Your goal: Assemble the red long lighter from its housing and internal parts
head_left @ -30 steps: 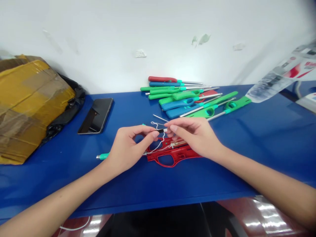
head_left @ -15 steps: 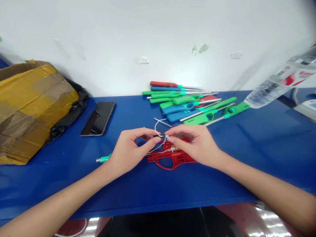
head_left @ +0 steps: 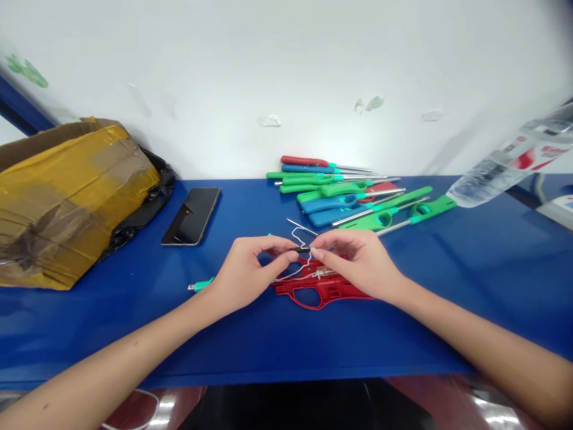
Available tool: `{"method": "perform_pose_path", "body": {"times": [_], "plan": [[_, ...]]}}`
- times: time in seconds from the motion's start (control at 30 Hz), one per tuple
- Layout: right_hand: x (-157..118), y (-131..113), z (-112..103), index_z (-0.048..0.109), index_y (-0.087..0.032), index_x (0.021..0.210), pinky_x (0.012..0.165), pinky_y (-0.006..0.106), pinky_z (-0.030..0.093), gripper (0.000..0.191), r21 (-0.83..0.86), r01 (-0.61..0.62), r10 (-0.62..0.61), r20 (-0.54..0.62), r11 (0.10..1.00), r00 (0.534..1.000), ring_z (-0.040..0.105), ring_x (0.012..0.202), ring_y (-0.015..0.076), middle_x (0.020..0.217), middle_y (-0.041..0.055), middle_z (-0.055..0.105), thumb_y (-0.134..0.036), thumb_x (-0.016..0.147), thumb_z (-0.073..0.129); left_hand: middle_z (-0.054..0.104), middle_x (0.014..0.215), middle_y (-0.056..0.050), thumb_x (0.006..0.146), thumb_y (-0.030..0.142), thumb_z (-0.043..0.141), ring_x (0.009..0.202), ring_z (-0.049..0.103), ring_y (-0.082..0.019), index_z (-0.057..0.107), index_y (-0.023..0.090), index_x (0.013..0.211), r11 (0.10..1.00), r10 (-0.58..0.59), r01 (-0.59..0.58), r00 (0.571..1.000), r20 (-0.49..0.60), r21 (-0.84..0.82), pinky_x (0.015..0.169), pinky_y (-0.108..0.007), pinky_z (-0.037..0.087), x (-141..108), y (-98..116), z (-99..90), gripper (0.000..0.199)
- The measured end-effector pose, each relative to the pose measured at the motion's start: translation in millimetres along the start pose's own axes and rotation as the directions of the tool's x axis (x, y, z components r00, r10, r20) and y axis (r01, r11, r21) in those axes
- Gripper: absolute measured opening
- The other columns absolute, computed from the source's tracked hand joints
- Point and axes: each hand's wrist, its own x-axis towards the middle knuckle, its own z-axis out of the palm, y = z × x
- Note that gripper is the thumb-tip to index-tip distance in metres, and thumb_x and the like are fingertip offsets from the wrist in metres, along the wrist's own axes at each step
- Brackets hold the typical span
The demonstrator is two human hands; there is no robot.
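Between my two hands, above the table, is a small black piezo igniter [head_left: 304,249] with a whitish end. My left hand [head_left: 250,266] pinches its black end between thumb and fingertips. The whitish end is pinched by my right hand [head_left: 358,260]. A thin white wire [head_left: 293,233] loops up behind the igniter and runs down toward an opened red lighter housing [head_left: 329,291]. That housing lies on the table just beneath my hands, its inner parts showing and its right part covered by my right hand. A teal piece with a metal tip [head_left: 201,285] pokes out left of my left wrist.
Several gas lighters [head_left: 335,203] in green, blue and red are heaped against the wall. A phone [head_left: 192,216] lies left of them, beside a taped cardboard box [head_left: 76,203]. At the right a plastic bottle [head_left: 496,164] leans over the blue table [head_left: 286,349].
The view has shifted a little, so the scene sits farther right. Both hands keep their pinch on the igniter. The white wire's loop has changed shape.
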Motion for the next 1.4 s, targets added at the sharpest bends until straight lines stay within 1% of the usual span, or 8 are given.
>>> {"method": "perform_pose_path", "body": {"times": [0.2,0.37,0.47,0.57,0.7,0.93,1.2,1.4], "plan": [[-1.8,-2.5,1.2,0.072,-0.018,0.092,0.059,0.026,0.058,0.017,0.028,0.000,-0.001,0.049,1.000,0.999,0.069,0.066,0.0147,0.079,0.0033,0.074,-0.032,0.083,0.070,0.078,0.089,-0.003,0.086,0.031,0.066,0.083,0.072,-0.019,0.076,0.019,0.093,1.000,0.008,-0.008,1.000,-0.002,0.005,0.078,-0.029,0.057,-0.6,0.2,-0.2,0.017],[-3.6,-1.8,1.4,0.075,-0.020,0.093,0.058,0.027,0.058,0.017,-0.052,0.063,-0.064,-0.005,0.997,0.998,0.069,0.066,0.0160,0.085,0.0042,0.077,-0.031,0.082,0.070,0.075,0.095,-0.005,0.084,0.029,0.068,0.084,0.069,-0.017,0.073,0.019,0.099,0.997,0.073,-0.073,0.997,0.019,0.002,0.078,-0.029,0.055,-1.7,-1.1,0.1,0.019],[-4.6,-1.1,1.2,0.076,-0.021,0.092,0.056,0.026,0.057,0.015,-0.127,0.115,-0.120,-0.029,0.985,0.992,0.068,0.065,0.0152,0.086,0.0035,0.077,-0.030,0.084,0.069,0.073,0.101,-0.006,0.082,0.028,0.070,0.088,0.067,-0.017,0.072,0.019,0.101,0.991,0.114,-0.112,0.993,0.018,-0.074,0.082,-0.030,0.054,-1.3,-0.6,0.4,0.022],[-5.5,-0.8,1.9,0.076,-0.022,0.092,0.058,0.026,0.056,0.014,-0.163,0.144,-0.149,-0.018,0.976,0.989,0.068,0.066,0.0151,0.085,0.0032,0.076,-0.030,0.084,0.068,0.072,0.100,-0.007,0.082,0.028,0.069,0.091,0.066,-0.018,0.072,0.018,0.094,0.978,0.078,-0.071,0.996,0.029,-0.197,0.083,-0.030,0.054,0.4,0.7,0.1,0.015],[-5.9,-0.8,3.2,0.076,-0.021,0.090,0.058,0.026,0.056,0.013,-0.182,0.151,-0.158,-0.020,0.972,0.987,0.068,0.065,0.0147,0.084,0.0031,0.076,-0.030,0.083,0.069,0.071,0.093,-0.007,0.082,0.029,0.069,0.082,0.066,-0.015,0.069,0.015,0.084,0.938,-0.066,0.098,0.992,0.106,-0.332,0.075,-0.028,0.055,2.7,2.6,-1.0,0.014],[-6.0,-0.2,4.3,0.076,-0.020,0.089,0.055,0.025,0.056,0.013,-0.163,0.112,-0.118,-0.029,0.980,0.993,0.068,0.063,0.0141,0.082,0.0035,0.076,-0.030,0.082,0.070,0.072,0.091,-0.007,0.078,0.030,0.071,0.081,0.067,-0.017,0.069,0.014,0.088,0.887,-0.218,0.254,0.966,0.136,-0.384,0.072,-0.029,0.056,2.6,4.5,-1.4,0.018],[-3.7,3.8,4.3,0.075,-0.020,0.092,0.057,0.023,0.058,0.014,-0.071,0.048,-0.049,-0.011,0.996,0.999,0.069,0.063,0.0138,0.081,0.0028,0.075,-0.028,0.082,0.070,0.070,0.088,-0.003,0.078,0.024,0.073,0.076,0.064,-0.012,0.068,0.014,0.090,0.857,-0.210,0.272,0.960,0.185,-0.438,0.068,-0.022,0.053,3.8,2.5,-2.0,0.017],[-3.6,7.3,5.0,0.075,-0.020,0.094,0.057,0.022,0.058,0.015,-0.054,0.054,-0.055,-0.015,0.997,0.998,0.069,0.065,0.0133,0.082,0.0023,0.075,-0.028,0.082,0.071,0.066,0.089,-0.001,0.081,0.018,0.071,0.073,0.060,-0.008,0.067,0.014,0.091,0.873,-0.106,0.179,0.978,0.182,-0.454,0.067,-0.020,0.051,3.1,0.2,-2.1,0.011]]}}
